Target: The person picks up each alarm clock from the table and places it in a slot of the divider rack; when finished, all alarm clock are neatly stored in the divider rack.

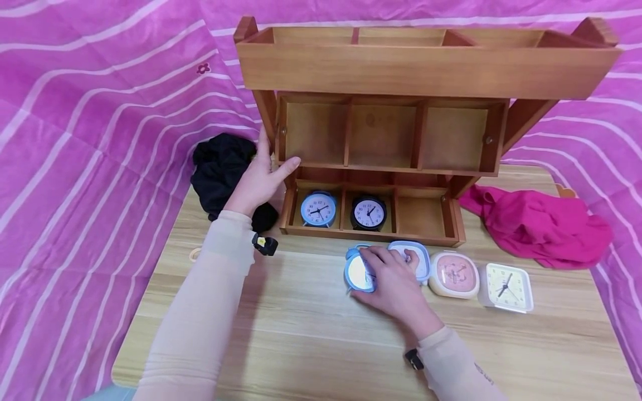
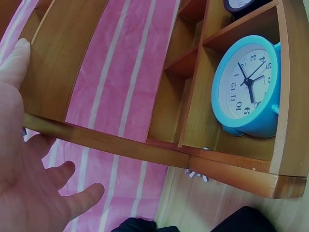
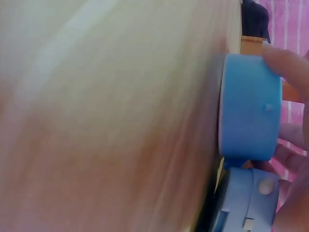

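Observation:
My right hand point(image 1: 397, 287) grips a round light-blue alarm clock point(image 1: 357, 274) on the table, thumb on its near edge and fingers at its far edge. In the right wrist view the blue side of this alarm clock point(image 3: 248, 106) shows by the thumb. A squarish pale-blue clock point(image 1: 423, 259) stands against it, partly under the fingers. My left hand point(image 1: 258, 181) rests at the left side of a wooden shelf point(image 1: 411, 71), thumb in front and fingers stretched along the side. In the left wrist view the thumb touches the wood and the other fingers are loose.
In the shelf's bottom tier sit a blue round clock point(image 1: 318, 209) and a black round clock point(image 1: 368, 213). A pink-faced clock point(image 1: 455, 274) and a white square clock point(image 1: 506, 287) stand to the right. Black cloth point(image 1: 220, 170) lies left, magenta cloth point(image 1: 541, 225) right.

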The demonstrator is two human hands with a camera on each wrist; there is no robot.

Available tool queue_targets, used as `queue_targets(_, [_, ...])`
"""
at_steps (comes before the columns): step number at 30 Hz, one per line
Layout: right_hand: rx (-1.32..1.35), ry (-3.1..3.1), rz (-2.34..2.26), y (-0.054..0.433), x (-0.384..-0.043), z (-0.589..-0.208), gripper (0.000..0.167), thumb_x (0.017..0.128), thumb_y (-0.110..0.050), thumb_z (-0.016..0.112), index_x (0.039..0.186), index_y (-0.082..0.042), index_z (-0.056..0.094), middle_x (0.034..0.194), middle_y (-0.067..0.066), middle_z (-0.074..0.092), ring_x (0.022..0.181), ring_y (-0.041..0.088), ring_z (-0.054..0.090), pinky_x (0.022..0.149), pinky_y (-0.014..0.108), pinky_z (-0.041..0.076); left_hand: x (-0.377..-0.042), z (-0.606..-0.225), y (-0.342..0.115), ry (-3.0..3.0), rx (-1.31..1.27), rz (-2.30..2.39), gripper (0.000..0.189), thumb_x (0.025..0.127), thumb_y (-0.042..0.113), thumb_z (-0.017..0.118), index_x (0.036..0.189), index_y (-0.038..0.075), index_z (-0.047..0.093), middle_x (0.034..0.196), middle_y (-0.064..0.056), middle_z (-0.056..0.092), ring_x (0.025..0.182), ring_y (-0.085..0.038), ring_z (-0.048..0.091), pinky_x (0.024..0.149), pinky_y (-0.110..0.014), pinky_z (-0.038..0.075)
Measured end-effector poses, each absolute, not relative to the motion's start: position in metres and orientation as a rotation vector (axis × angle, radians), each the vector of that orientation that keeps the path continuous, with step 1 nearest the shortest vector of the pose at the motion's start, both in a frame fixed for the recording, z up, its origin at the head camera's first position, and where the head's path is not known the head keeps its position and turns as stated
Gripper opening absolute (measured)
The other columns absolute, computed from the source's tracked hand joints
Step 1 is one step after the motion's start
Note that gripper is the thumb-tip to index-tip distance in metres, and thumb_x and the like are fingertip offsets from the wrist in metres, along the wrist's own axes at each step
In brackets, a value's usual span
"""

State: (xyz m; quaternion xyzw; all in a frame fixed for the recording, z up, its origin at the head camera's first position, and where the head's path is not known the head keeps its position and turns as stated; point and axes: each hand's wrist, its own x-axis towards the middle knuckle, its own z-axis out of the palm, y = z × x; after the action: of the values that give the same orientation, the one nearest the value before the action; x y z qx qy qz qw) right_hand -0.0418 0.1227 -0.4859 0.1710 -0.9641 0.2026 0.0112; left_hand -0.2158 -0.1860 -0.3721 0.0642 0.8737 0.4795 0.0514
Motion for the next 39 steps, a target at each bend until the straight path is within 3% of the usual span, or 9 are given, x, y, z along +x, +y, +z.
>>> queue_targets(10, [0.58, -2.894, 0.763, 0.127, -0.039, -0.481, 0.093, 0.069, -0.062, 0.092, 0.147, -0.022, 0.062, 0.144, 0.002, 0.059, 0.125, 0.031, 0.054, 0.107, 0.067, 0.024, -0.216, -0.371, -0.186, 2.7, 0.189, 1.407, 0.105, 0.094, 0.068, 0.062, 0.156, 0.058, -0.021, 0.174, 0.004, 0.016, 0.153, -0.034, 0.035, 0.122, -0.062, 0.028])
queue_targets(13, [0.592, -2.869, 0.834, 0.128, -0.04, -0.477, 0.094, 0.068, -0.06, 0.093, 0.148, -0.02, 0.061, 0.144, 0.002, 0.058, 0.126, 0.029, 0.051, 0.108, 0.059, 0.036, -0.216, -0.372, -0.187, 2.702, 0.189, 1.404, 0.104, 0.094, 0.068, 0.062, 0.155, 0.059, -0.022, 0.174, 0.004, 0.017, 0.153, -0.034, 0.035, 0.122, -0.062, 0.028])
queue_targets(18, [0.607, -2.824, 0.931, 0.13, -0.041, -0.47, 0.094, 0.068, -0.053, 0.096, 0.147, -0.015, 0.061, 0.143, 0.004, 0.056, 0.129, 0.027, 0.049, 0.1, 0.049, 0.054, -0.215, -0.371, -0.187, 2.695, 0.189, 1.417, 0.104, 0.094, 0.067, 0.063, 0.155, 0.06, -0.021, 0.174, 0.005, 0.018, 0.154, -0.034, 0.034, 0.121, -0.064, 0.028])
queue_targets(29, [0.577, -2.775, 0.928, 0.146, -0.054, -0.455, 0.095, 0.066, -0.049, 0.099, 0.146, -0.013, 0.062, 0.139, 0.007, 0.057, 0.124, 0.027, 0.048, 0.093, 0.049, 0.055, -0.216, -0.372, -0.187, 2.699, 0.196, 1.414, 0.104, 0.095, 0.065, 0.063, 0.157, 0.057, -0.021, 0.174, 0.005, 0.016, 0.154, -0.033, 0.033, 0.122, -0.063, 0.027])
queue_targets(39, [0.471, -2.746, 1.018, 0.187, -0.085, -0.438, 0.093, 0.063, -0.035, 0.103, 0.144, -0.009, 0.064, 0.136, 0.01, 0.057, 0.117, 0.029, 0.046, 0.087, 0.044, 0.043, -0.217, -0.374, -0.185, 2.683, 0.212, 1.446, 0.104, 0.095, 0.063, 0.064, 0.156, 0.059, -0.02, 0.174, 0.007, 0.016, 0.154, -0.031, 0.032, 0.122, -0.062, 0.027])
